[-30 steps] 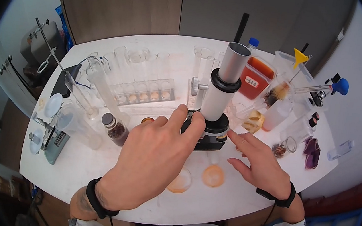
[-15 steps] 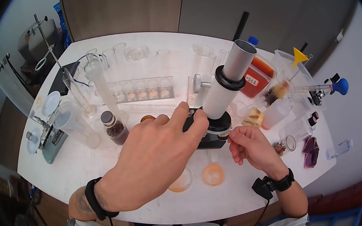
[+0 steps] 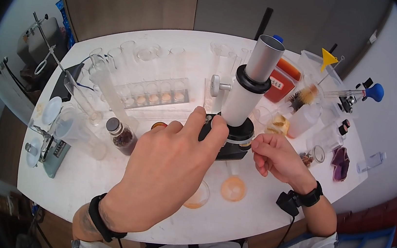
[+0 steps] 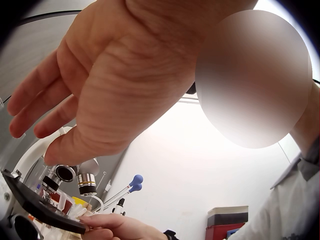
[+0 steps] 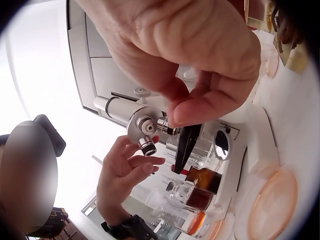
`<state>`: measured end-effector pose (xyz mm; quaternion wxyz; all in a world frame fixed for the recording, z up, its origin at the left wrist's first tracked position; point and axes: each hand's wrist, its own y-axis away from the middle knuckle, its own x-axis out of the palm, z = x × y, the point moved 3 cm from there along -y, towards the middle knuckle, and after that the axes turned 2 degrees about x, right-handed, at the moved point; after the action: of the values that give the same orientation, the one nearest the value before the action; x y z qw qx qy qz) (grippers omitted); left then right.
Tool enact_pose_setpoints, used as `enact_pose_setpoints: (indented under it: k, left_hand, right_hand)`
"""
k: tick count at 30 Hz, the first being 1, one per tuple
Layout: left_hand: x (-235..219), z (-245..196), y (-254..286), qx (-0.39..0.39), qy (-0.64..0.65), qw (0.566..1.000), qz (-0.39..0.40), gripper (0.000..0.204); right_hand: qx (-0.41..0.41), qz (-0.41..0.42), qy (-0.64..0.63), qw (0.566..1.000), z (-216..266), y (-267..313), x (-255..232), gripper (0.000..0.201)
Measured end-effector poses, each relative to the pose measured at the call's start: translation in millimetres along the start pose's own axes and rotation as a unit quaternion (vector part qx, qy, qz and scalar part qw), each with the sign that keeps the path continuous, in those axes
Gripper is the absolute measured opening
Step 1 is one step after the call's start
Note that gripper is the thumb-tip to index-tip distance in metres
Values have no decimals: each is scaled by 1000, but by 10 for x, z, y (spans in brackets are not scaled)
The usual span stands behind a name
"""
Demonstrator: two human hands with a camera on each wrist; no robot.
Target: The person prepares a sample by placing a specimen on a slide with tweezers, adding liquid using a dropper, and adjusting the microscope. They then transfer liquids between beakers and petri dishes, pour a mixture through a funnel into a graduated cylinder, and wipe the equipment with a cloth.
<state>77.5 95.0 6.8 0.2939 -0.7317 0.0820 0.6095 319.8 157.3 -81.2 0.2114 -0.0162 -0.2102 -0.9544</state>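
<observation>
At the tabletop's (image 3: 103, 186) middle, left hand (image 3: 169, 169) grips the white-and-black microscope (image 3: 239, 114); right hand (image 3: 278, 157) pinches its stage (image 4: 40, 207) edge, and a slip could topple nearby glassware.

On the white surface (image 3: 103, 182), two shallow orange-tinted dishes (image 3: 233, 189) sit near the front edge. A dark-capped jar (image 3: 119, 134) of brown bits stands to the left, with a small balance scale (image 3: 46, 148) further left. A rack of test tubes (image 3: 155, 94) with orange residue lies toward the far side. On the right are a red-filled container (image 3: 281, 82), a yellow funnel (image 3: 328, 58), a bristle brush (image 3: 301, 100), a blue-bulbed pipette (image 3: 371, 91) and a purple piece (image 3: 340, 162).
</observation>
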Motion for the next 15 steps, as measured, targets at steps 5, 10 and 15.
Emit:
enact_pose_setpoints:
  k: [5,10,15]
  left_hand:
    - [12,2,0,1,4,1000,-10,60]
    - [10,5,-9,-1,1,1000,-7,58]
    - [4,-2,-14,-1,5,1000,-9,57]
  right_hand:
    - [-27,22,-41,999,-7,277,-156,25]
    - [4,5,-12,1000,-149,560,-295,22]
    - [109,-17,21,994,-532,472,-237,19]
